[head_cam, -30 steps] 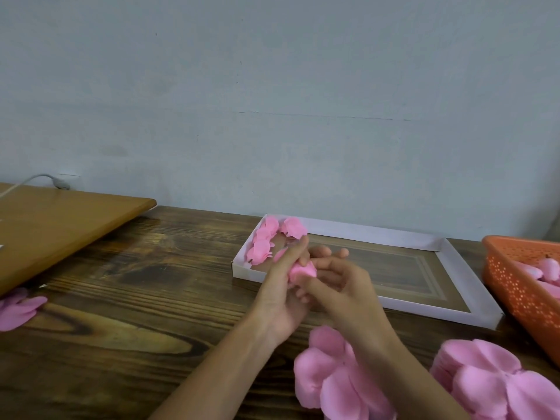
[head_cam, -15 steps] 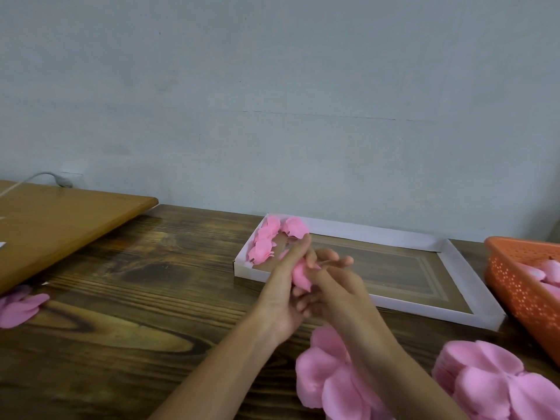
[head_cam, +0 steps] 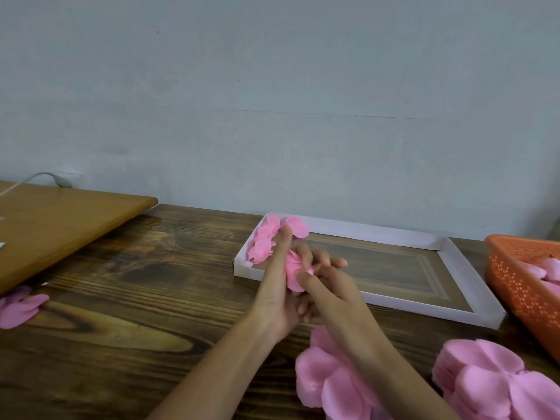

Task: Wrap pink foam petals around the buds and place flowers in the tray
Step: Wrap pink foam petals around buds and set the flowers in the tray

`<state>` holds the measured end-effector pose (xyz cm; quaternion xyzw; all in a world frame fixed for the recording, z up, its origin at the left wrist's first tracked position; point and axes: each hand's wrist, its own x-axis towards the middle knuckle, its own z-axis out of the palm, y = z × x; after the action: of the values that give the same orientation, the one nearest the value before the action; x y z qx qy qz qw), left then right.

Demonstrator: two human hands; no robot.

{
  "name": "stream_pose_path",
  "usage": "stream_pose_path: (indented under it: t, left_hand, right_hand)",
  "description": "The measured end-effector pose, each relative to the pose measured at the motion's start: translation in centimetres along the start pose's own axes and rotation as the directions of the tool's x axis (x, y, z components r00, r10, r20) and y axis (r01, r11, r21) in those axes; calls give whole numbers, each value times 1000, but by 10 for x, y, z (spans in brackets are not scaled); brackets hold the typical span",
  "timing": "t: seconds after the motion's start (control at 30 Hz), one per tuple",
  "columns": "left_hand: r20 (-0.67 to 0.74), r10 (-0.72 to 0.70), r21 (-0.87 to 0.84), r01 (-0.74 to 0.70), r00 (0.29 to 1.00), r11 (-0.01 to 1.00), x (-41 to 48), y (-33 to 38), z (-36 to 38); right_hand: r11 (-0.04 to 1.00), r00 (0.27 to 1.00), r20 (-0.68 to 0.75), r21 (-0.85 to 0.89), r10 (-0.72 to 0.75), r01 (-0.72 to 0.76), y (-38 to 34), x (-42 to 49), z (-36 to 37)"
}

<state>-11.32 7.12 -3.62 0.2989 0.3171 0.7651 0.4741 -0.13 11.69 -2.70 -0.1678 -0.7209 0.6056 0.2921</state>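
Observation:
Both hands meet over the near left edge of the white-rimmed tray (head_cam: 391, 234). My left hand (head_cam: 277, 292) holds a pink foam flower (head_cam: 293, 269) against its palm and fingers, thumb pointing up. My right hand (head_cam: 330, 286) pinches the petals of the same flower from the right, thumb on the foam. The bud inside is hidden. Several finished pink flowers (head_cam: 266, 239) lie in the tray's far left corner.
Two stacks of pink foam petals lie near me, one (head_cam: 327, 377) under my right forearm, another (head_cam: 491, 380) at the lower right. An orange perforated basket (head_cam: 521, 283) with pink pieces stands right. A brown board (head_cam: 60, 219) and loose petals (head_cam: 18, 307) are left.
The hands have turned the flower between them and shifted slightly toward the tray; the left thumb now stands straighter up. Nothing else on the table has moved.

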Motion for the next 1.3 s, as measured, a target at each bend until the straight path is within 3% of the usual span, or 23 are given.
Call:
stream_pose_path:
  t: [0.2,0.33,0.4,0.47,0.57,0.63,0.8,0.97,1.13,1.3]
  left_hand:
    - [-40,53,9,-52,998,999,1,-1,1]
    - [-56,103,-68,-107,993,992,0,3,4]
    - [-114,97,-108,-110,989,988,1,5,4]
    - [-195,95,-109,-118,976,987,3,6,1]
    - [-258,141,-54,-160,956,986,4,6,-1]
    - [-260,154,-37,-170,953,985,4,4,-1]
    - [-204,127,-8,-132,971,991,3,2,-2]
    - [-137,63,-30,-68,989,997,-2,0,-2]
    - [-13,0,-13,0,1000,1000,-3,1,0]
    - [94,-54,-119,65,994,991,-2,4,-2]
  right_hand:
    - [967,1000,-3,-255,-29,27,0,-2,-5]
    - [741,970,-31,-651,-240,162,-3,-6,-10]
    - [638,937,-75,-751,-341,172,-5,-7,-14]
    - [605,879,-112,-765,-463,221,-6,-6,-19]
    - [537,799,-35,-758,-601,370,-5,-6,-17]
    - [535,809,-2,-751,-587,386,-3,-7,-13]
    - [724,841,-105,-573,-531,385,-2,-3,-13]
    - [774,883,-83,-524,-463,357,-4,0,-19]
    - [779,869,-28,-459,-494,428,-11,0,-24]
    - [652,833,47,-598,-551,466,-14,1,-30]
